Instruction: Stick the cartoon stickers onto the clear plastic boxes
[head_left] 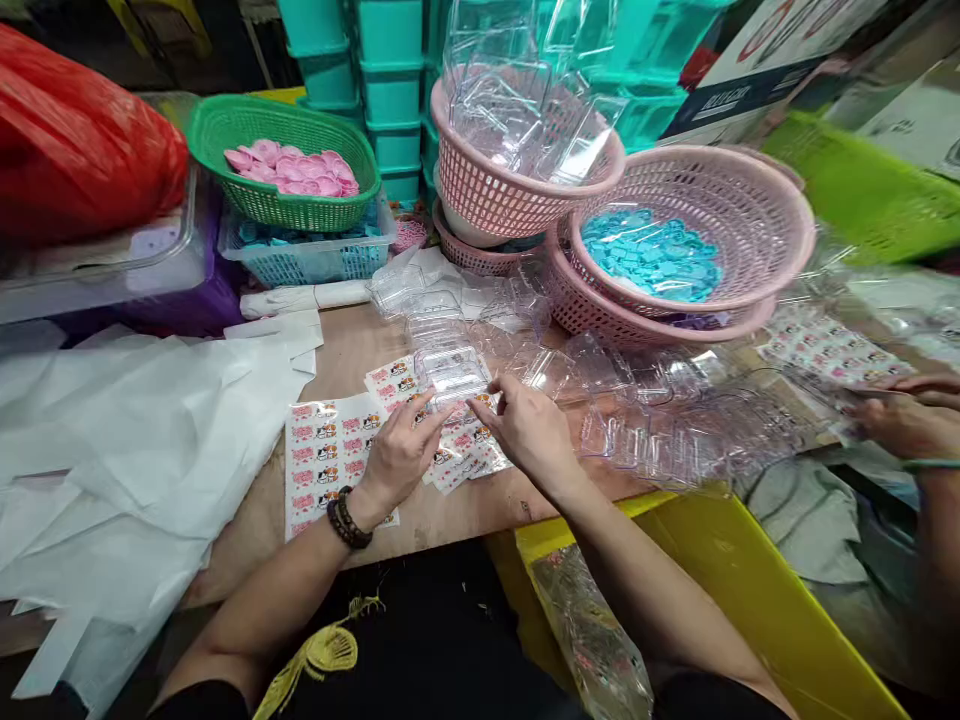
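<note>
A clear plastic case lies between my two hands, above printed sticker sheets. My left hand has its thumb and index finger at the case's near left edge. At the near right edge, the fingers of my right hand pinch the case. Under my left hand spreads a sticker sheet with pink lettering and cartoon cats. Another sticker sheet sits partly hidden beneath the case and my hands. More clear plastic cases are scattered along the table to the right.
Pink baskets hold blue pieces; another pink basket holds clear cases. A green basket contains pink pieces. White sheets cover the left side. A co-worker's hands are at the far right. Below stands a yellow box.
</note>
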